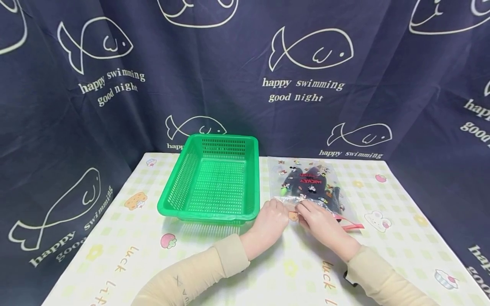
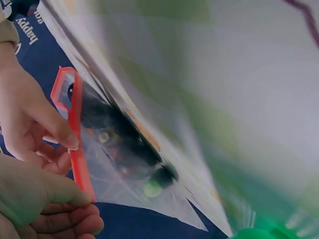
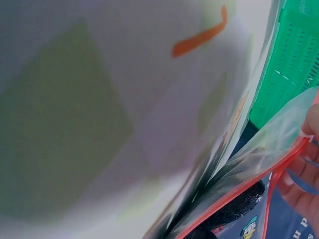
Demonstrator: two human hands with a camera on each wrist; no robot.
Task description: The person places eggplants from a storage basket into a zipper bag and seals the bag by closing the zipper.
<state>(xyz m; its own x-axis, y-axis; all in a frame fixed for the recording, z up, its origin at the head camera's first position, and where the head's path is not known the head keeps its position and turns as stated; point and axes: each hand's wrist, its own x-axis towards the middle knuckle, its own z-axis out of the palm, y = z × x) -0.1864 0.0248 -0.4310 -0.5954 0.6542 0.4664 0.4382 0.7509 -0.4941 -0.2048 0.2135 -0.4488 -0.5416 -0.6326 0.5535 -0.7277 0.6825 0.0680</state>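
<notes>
A clear zip bag (image 1: 306,178) with cartoon prints lies on the right of the table, its red-edged mouth toward me. Dark, long things (image 2: 119,132) show through the plastic, one with a green end (image 2: 153,188). My left hand (image 1: 271,221) pinches one end of the red edge (image 2: 82,169) between thumb and fingers. Close beside it, my right hand (image 1: 319,223) pinches the same edge farther along. In the right wrist view, fingers hold the red strip at a small white slider (image 3: 305,134), where the two red strips spread apart.
A green plastic basket (image 1: 208,216) with perforated walls stands left of the bag, nothing visible inside. Under both lies a checked, printed tablecloth (image 1: 126,238). A dark blue curtain (image 1: 245,63) with fish drawings hangs behind the table and along its sides.
</notes>
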